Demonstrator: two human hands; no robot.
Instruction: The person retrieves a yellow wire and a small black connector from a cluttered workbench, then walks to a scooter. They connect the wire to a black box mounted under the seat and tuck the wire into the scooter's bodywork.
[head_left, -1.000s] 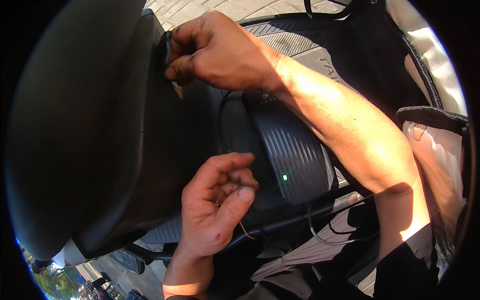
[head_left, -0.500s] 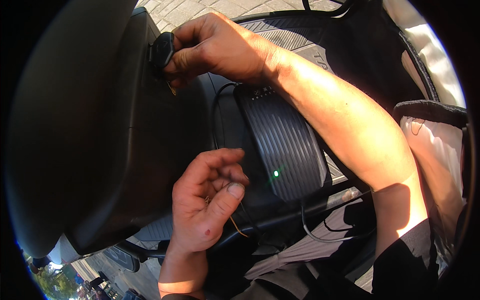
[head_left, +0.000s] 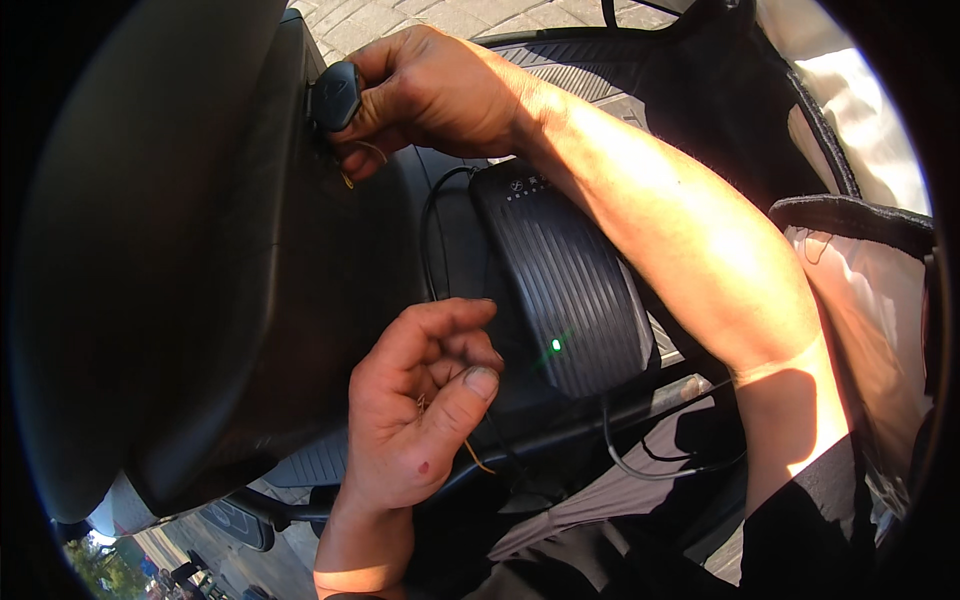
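My right hand (head_left: 440, 100) pinches a dark hexagonal plastic piece (head_left: 336, 97) against the upright side of a black housing (head_left: 230, 300); a thin yellow wire (head_left: 372, 152) shows by its fingertips. Lower in the view, my left hand (head_left: 420, 400) is palm up with fingers loosely curled round thin yellowish strands (head_left: 423, 408); a yellow wire (head_left: 478, 462) hangs out below its thumb. To the right of this hand lies a black ribbed box (head_left: 570, 280) with a lit green light, a black cable looping from its top and a grey cable from its lower end.
The box lies on a dark vehicle floor within a tubular frame (head_left: 680, 395). At the right are light fabric panels with black trim (head_left: 860, 120). Grey paving (head_left: 400, 15) shows beyond. A street with trees (head_left: 110, 565) appears at the lower left.
The dark piece in my right hand has turned from edge-on to show its flat face. The view has shifted slightly. My left hand keeps much the same curled shape.
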